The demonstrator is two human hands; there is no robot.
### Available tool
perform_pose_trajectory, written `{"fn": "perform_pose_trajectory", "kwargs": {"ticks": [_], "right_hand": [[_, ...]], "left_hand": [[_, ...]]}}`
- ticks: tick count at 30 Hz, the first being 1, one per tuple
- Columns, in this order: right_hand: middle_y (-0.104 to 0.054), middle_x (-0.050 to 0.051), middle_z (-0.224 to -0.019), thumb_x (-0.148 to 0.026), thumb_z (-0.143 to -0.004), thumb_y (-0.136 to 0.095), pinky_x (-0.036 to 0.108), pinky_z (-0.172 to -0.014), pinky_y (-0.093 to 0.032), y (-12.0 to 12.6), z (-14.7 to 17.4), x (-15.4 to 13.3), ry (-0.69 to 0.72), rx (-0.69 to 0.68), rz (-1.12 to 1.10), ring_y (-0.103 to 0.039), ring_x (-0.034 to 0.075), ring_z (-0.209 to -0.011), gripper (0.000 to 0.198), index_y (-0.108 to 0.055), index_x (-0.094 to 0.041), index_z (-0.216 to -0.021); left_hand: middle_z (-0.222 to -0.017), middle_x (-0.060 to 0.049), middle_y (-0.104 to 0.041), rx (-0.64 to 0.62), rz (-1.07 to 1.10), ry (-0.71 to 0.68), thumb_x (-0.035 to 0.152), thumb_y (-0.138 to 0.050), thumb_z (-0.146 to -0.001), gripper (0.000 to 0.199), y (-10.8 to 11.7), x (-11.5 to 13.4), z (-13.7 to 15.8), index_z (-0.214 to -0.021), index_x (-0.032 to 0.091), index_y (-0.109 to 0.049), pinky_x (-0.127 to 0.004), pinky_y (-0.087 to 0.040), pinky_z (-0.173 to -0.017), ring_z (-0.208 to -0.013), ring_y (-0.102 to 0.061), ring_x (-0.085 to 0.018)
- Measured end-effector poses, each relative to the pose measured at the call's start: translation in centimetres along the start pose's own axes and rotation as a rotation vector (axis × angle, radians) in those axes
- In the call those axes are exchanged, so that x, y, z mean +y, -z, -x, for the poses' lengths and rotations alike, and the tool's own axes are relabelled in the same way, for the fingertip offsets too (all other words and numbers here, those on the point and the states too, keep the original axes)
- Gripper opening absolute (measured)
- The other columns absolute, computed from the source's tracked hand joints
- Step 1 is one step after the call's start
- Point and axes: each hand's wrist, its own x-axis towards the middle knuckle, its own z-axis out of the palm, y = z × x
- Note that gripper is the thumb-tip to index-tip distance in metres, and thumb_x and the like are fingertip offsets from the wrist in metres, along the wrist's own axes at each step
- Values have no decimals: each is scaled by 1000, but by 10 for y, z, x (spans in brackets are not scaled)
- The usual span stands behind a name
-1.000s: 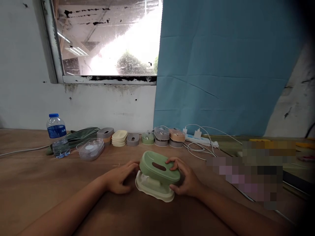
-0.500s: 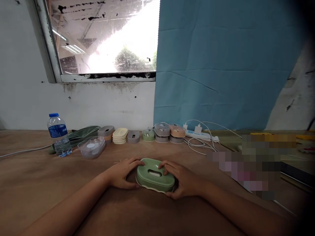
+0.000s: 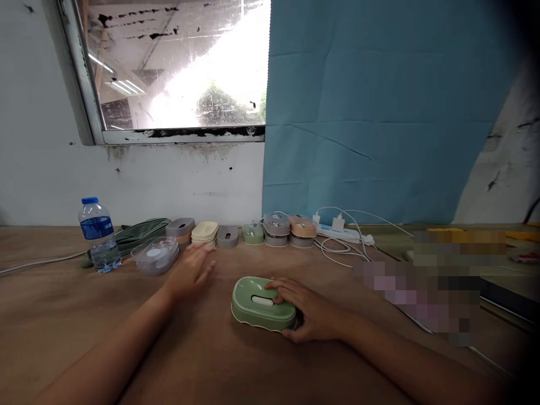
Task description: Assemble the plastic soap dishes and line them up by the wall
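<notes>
A green oval plastic box (image 3: 248,316) with a slot in its top rests on the table in front of me. My right hand (image 3: 301,309) grips its right end, fingers on the top and thumb low on the near side. Something pale shows through the slot. My left hand (image 3: 192,273) is off the box, fingers stretched forward and slightly blurred, holding nothing. It reaches toward a stack of cream oval trays (image 3: 205,231), with nested clear plastic covers (image 3: 157,256) close by on its left.
Along the wall stand grey oval pieces (image 3: 228,237), a smaller green box (image 3: 253,233), stacked grey boxes (image 3: 277,229) and an orange-topped stack (image 3: 302,227). A water bottle (image 3: 99,236) and dark green pouch (image 3: 141,233) are left. A power strip (image 3: 346,233) with cables lies right.
My left hand has let go of the green box and moved forward and left toward the cream trays. My right hand keeps its hold on the box, which has barely moved.
</notes>
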Motion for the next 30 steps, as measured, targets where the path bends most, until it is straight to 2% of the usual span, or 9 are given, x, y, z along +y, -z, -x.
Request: {"fn": "perform_pose_trajectory", "kwargs": {"ticks": [3,7,10,14,19,23,26,28,30], "right_hand": [[-47,11,-122,-28,-58,-66,40,-98,-31,0,0,0,-6,0,21,-36,28,-120,38,-53,-18,-92],[-47,11,-122,-27,-57,-66,41,-97,-31,1,0,0,-18,-9,23,-36,28,-120,40,-54,-18,-94],[-47,11,-122,-27,-56,-66,40,-98,-31,1,0,0,-22,-5,11,-36,27,-119,41,-54,-18,-95],[-46,11,-123,-28,-57,-65,40,-98,-31,1,0,0,-33,-13,9,-36,27,-120,40,-53,-17,-94],[-47,12,-123,-28,-57,-66,40,-98,-31,2,0,-1,-43,-28,21,-36,27,-119,41,-53,-16,-94],[-47,12,-122,-27,-56,-66,40,-98,-32,2,0,-1,-43,-21,19,-36,28,-119,40,-53,-16,-93],[-47,12,-122,-28,-57,-66,40,-98,-31,1,0,0,-21,-13,16,-36,27,-119,41,-53,-16,-94],[-46,12,-122,-28,-58,-65,39,-98,-32,0,1,3,0,-7,5,-36,26,-119,41,-52,-17,-95],[-46,12,-121,-28,-57,-66,39,-97,-32,0,2,7,17,-11,-11,-36,27,-119,41,-51,-17,-94]], "left_hand": [[-103,-14,-61,127,-337,238,20,-40,-79,26,6,-36,4,-97,14,-57,-48,-25,-96,-116,-41,-31],[-84,-15,-66,-45,-576,497,21,-41,-73,22,16,-65,12,-79,14,-61,-52,-29,-86,-92,-55,-34],[-79,-16,-66,-95,-583,513,18,-39,-73,25,18,-71,13,-84,12,-60,-48,-35,-78,-80,-59,-32],[-88,-16,-64,-101,-562,538,11,-35,-72,36,15,-71,13,-103,10,-54,-39,-38,-71,-81,-60,-29],[-95,-12,-63,-42,-526,567,13,-33,-77,33,18,-68,12,-105,14,-50,-35,-37,-67,-84,-59,-26],[-94,-15,-61,89,-583,575,19,-33,-82,29,27,-60,10,-105,12,-49,-42,-35,-72,-84,-57,-31],[-92,-15,-60,323,-539,475,23,-34,-85,26,31,-51,6,-104,11,-47,-44,-35,-78,-82,-57,-28],[-89,-12,-59,544,-371,382,27,-38,-85,22,31,-42,2,-100,13,-45,-43,-36,-81,-78,-58,-24],[-90,-9,-56,720,-58,327,31,-44,-83,21,29,-28,-4,-97,16,-40,-40,-41,-80,-77,-59,-21]]}}
